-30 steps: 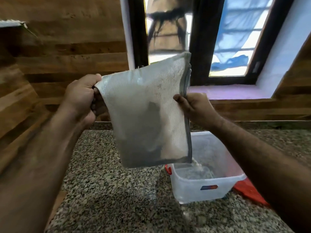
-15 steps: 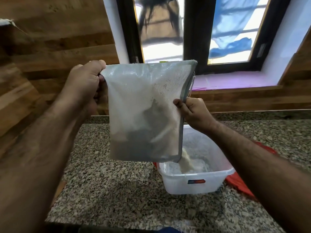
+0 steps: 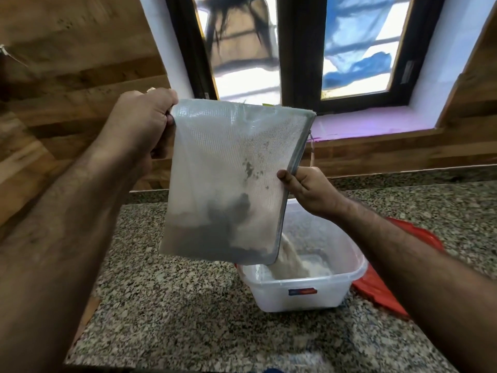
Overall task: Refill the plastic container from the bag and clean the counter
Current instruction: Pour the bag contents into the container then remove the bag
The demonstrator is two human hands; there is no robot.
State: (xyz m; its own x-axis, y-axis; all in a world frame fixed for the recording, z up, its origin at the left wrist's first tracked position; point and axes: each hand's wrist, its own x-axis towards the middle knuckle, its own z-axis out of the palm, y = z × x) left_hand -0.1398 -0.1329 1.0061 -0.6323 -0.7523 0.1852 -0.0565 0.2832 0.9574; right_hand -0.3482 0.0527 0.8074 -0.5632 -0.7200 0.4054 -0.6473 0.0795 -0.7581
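A translucent mesh-textured zip bag (image 3: 228, 168) hangs upended above the counter. My left hand (image 3: 139, 122) pinches its upper left corner, and my right hand (image 3: 309, 192) grips its zipper edge on the right. Pale flour (image 3: 289, 261) streams from the bag's lower right corner into a clear plastic container (image 3: 304, 294) standing on the speckled granite counter (image 3: 174, 305). A mound of flour lies on the container's floor. More flour sits inside the lower part of the bag.
A red lid (image 3: 382, 289) lies flat under and to the right of the container. Wood-panelled walls rise at the left and behind. A window with a pink sill (image 3: 376, 122) is straight ahead. The counter's front edge runs along the bottom.
The bag has tilted further, its lower right corner now over the container. The flour stream is thicker and the mound inside has grown. Both hands keep their grip.
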